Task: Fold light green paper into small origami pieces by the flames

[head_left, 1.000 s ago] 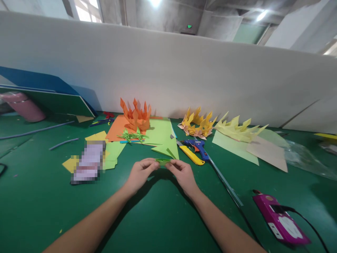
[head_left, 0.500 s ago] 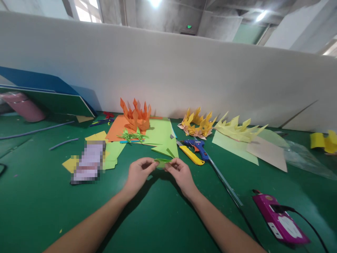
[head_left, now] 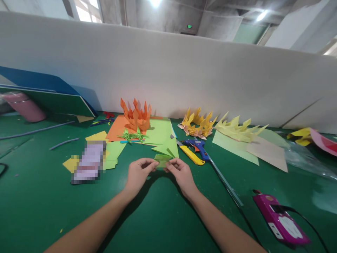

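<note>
Between my two hands is a small folded piece of green paper (head_left: pixel 162 161), held just above the table. My left hand (head_left: pixel 140 173) pinches its left edge between thumb and fingers, and my right hand (head_left: pixel 181 174) pinches the right edge. A crease runs across the paper. Right behind it lie light green paper sheets (head_left: pixel 162 130). Two small green folded-paper shapes (head_left: pixel 133 135) rest near an orange folded-paper crown (head_left: pixel 137 117). To the right of my right hand are a yellow utility knife (head_left: pixel 191 155) and a blue glue gun (head_left: pixel 201 149).
A phone (head_left: pixel 88 161) lies at left on yellow paper. Further right are a golden paper crown (head_left: pixel 198 124), a pale yellow paper crown (head_left: pixel 238 129) and a magenta power strip (head_left: pixel 280 219) with a black cable. A pink bottle (head_left: pixel 25 107) is far left; a white partition (head_left: pixel 163 70) stands behind.
The green paper has tilted, so more of its face shows above my fingertips. At the far right edge, the yellow piece has shifted left and a pink and red one has come into view.
</note>
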